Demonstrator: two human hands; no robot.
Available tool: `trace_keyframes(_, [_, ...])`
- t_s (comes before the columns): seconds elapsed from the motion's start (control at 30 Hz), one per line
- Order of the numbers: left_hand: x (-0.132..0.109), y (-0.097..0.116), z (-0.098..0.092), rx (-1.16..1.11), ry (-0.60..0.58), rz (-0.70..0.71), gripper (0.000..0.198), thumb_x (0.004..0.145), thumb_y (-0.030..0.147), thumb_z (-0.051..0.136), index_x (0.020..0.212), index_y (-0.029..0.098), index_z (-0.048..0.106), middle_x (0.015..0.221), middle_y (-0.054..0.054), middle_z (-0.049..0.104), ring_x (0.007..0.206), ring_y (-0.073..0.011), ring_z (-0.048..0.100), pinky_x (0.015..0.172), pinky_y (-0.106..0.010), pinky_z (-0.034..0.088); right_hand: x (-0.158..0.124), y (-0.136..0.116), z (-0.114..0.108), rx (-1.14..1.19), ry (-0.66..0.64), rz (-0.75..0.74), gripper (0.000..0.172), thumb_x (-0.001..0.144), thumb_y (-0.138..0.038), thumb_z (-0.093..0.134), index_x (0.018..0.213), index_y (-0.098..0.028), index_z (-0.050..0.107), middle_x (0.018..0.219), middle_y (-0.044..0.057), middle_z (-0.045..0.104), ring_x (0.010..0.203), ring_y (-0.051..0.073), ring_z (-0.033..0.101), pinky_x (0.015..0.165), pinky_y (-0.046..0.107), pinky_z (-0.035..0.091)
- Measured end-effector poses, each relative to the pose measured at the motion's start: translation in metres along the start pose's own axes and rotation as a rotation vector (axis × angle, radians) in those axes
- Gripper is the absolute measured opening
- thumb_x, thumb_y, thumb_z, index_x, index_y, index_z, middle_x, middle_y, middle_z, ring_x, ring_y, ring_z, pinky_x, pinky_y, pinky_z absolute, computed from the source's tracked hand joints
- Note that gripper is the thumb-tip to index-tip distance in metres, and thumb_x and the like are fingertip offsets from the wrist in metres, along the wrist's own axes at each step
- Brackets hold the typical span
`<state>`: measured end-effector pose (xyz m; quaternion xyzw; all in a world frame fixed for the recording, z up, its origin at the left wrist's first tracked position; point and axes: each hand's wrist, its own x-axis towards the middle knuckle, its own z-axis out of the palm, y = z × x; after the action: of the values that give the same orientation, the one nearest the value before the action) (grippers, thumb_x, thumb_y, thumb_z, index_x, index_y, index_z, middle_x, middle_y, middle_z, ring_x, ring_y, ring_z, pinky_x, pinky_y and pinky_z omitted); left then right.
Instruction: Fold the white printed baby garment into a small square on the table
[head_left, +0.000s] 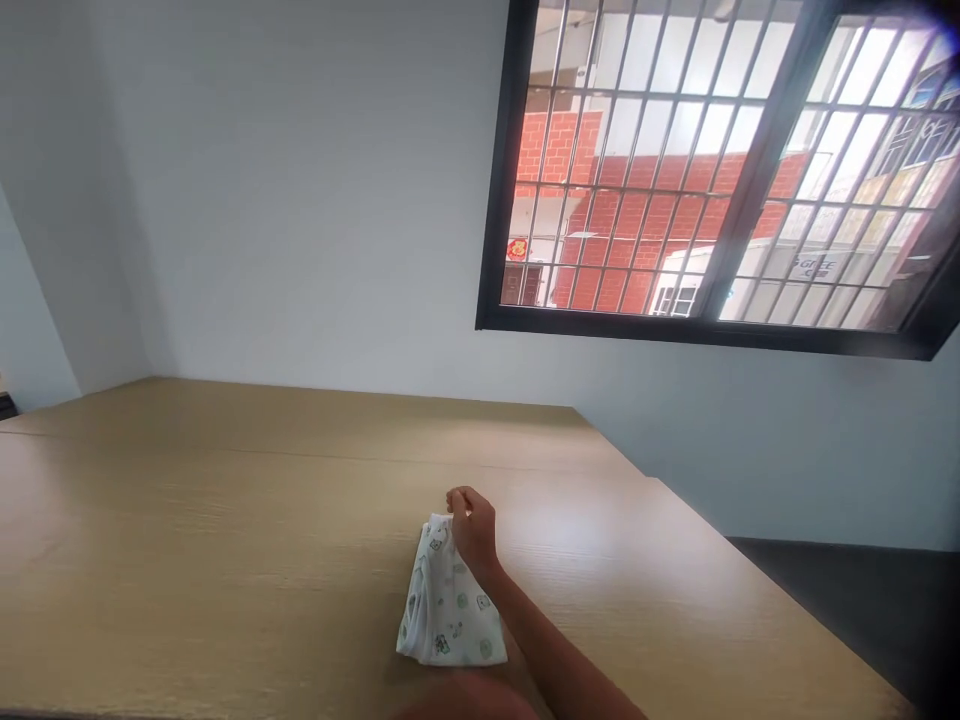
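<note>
Fingers (457, 498) of right hand (475, 528): curled nearly closed, at cloth's far edge; cannot tell whether gripping. One folded cloth (457, 630), white, printed, lying on wooden table (225, 580). Beyond: pale wall (300, 200), barred window (750, 195).

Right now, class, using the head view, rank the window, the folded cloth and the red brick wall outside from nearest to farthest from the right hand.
1. Folded cloth: on the table, partly hidden by the right hand.
2. Window: beyond the table, upper right.
3. Red brick wall: outside, behind the window's bars.
</note>
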<state>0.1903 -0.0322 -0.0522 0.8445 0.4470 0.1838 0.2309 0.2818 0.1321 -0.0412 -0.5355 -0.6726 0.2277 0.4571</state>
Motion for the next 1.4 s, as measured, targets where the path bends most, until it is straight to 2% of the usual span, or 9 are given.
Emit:
trace_keyframes(0.17, [0.033, -0.029, -0.03, 0.116, 0.165, 0.01, 0.053, 0.089, 0.013, 0.036, 0.141, 0.008, 0.044, 0.146, -0.012, 0.04, 0.135, -0.0237, 0.036, 0.115, -0.038, 0.032, -0.041, -0.001, -0.008, 0.162, -0.198, 0.025, 0.052, 0.098, -0.038, 0.025, 0.12, -0.007, 0.06, 0.116, 0.016, 0.063, 0.108, 0.023, 0.061, 0.096, 0.037, 0.047])
trace_keyframes(0.37, [0.03, -0.058, -0.009, 0.377, 0.086, 0.053, 0.065, 0.094, 0.025, 0.044, 0.154, 0.018, 0.023, 0.157, -0.004, 0.009, 0.145, -0.029, 0.007, 0.118, -0.056, 0.015, -0.098, -0.015, -0.032, -0.354, -0.561, -0.224, 0.063, 0.103, -0.044, 0.031, 0.154, -0.008, 0.025, 0.157, 0.008, 0.015, 0.147, 0.024, 0.012, 0.121, 0.046, 0.01])
trace_keyframes(0.63, [0.001, -0.074, -0.026, 0.377, 0.025, -0.13, 0.059, 0.105, 0.04, 0.032, 0.153, 0.009, 0.02, 0.156, -0.005, 0.009, 0.145, -0.024, 0.009, 0.119, -0.047, 0.019, -0.111, 0.001, -0.09, -0.725, -0.602, -0.079, 0.071, 0.102, -0.054, 0.026, 0.155, -0.008, 0.021, 0.157, 0.007, 0.004, 0.146, 0.031, 0.005, 0.117, 0.059, 0.006])
trace_keyframes(0.8, [-0.02, -0.083, -0.036, 0.409, -0.052, -0.107, 0.057, 0.104, 0.032, 0.031, 0.155, 0.014, 0.014, 0.157, -0.004, 0.0, 0.145, -0.0238, 0.003, 0.118, -0.051, 0.019, -0.123, -0.004, -0.111, -0.829, -0.516, -0.121, 0.062, 0.097, -0.028, 0.032, 0.155, -0.01, 0.019, 0.157, 0.004, -0.002, 0.146, 0.031, -0.002, 0.116, 0.063, 0.003])
trace_keyframes(0.97, [-0.023, -0.063, -0.04, 0.359, -0.053, 0.106, 0.076, 0.099, 0.04, 0.054, 0.156, 0.027, 0.004, 0.157, -0.003, 0.007, 0.145, -0.0257, 0.006, 0.117, -0.053, 0.02, -0.142, 0.007, -0.093, -0.661, -0.63, -0.496, 0.079, 0.093, -0.048, 0.051, 0.156, -0.012, 0.019, 0.157, 0.006, 0.009, 0.146, 0.025, 0.013, 0.118, 0.049, 0.024])
trace_keyframes(1.1, [-0.031, -0.068, -0.021, 0.382, -0.049, 0.247, 0.104, 0.09, 0.036, 0.071, 0.154, 0.027, -0.009, 0.156, -0.01, 0.013, 0.142, -0.0328, 0.016, 0.113, -0.054, 0.029, -0.162, 0.03, -0.084, -0.76, -0.361, -0.76, 0.054, 0.1, -0.038, 0.046, 0.146, -0.011, 0.041, 0.15, 0.009, 0.033, 0.135, 0.025, 0.04, 0.108, 0.038, 0.041])
trace_keyframes(1.2, [-0.044, -0.08, -0.003, 0.407, -0.001, 0.359, 0.086, 0.094, 0.01, 0.058, 0.156, 0.032, 0.002, 0.151, -0.009, 0.026, 0.137, -0.0316, 0.031, 0.106, -0.047, 0.043, -0.177, 0.036, -0.096, -0.749, -0.218, -0.917, 0.036, 0.102, -0.027, 0.045, 0.137, -0.017, 0.052, 0.142, 0.004, 0.047, 0.126, 0.019, 0.051, 0.105, 0.027, 0.041])
trace_keyframes(1.27, [-0.052, -0.083, 0.0, 0.297, 0.015, 0.455, 0.06, 0.1, 0.015, 0.052, 0.151, 0.036, 0.029, 0.145, -0.006, 0.041, 0.131, -0.0288, 0.043, 0.102, -0.041, 0.047, -0.182, 0.033, -0.109, -0.602, -0.314, -0.894, 0.029, 0.101, -0.028, 0.05, 0.126, -0.019, 0.059, 0.131, 0.002, 0.058, 0.118, 0.017, 0.057, 0.105, 0.026, 0.041])
trace_keyframes(1.4, [-0.051, -0.068, -0.021, -0.257, 0.04, 0.322, 0.028, 0.1, 0.043, 0.055, 0.122, 0.028, 0.065, 0.121, -0.006, 0.063, 0.116, -0.0276, 0.056, 0.102, -0.037, 0.045, -0.173, 0.019, -0.123, -0.159, -0.444, -0.37, 0.021, 0.093, -0.029, 0.055, 0.105, -0.018, 0.068, 0.106, 0.006, 0.068, 0.102, 0.021, 0.062, 0.094, 0.029, 0.046])
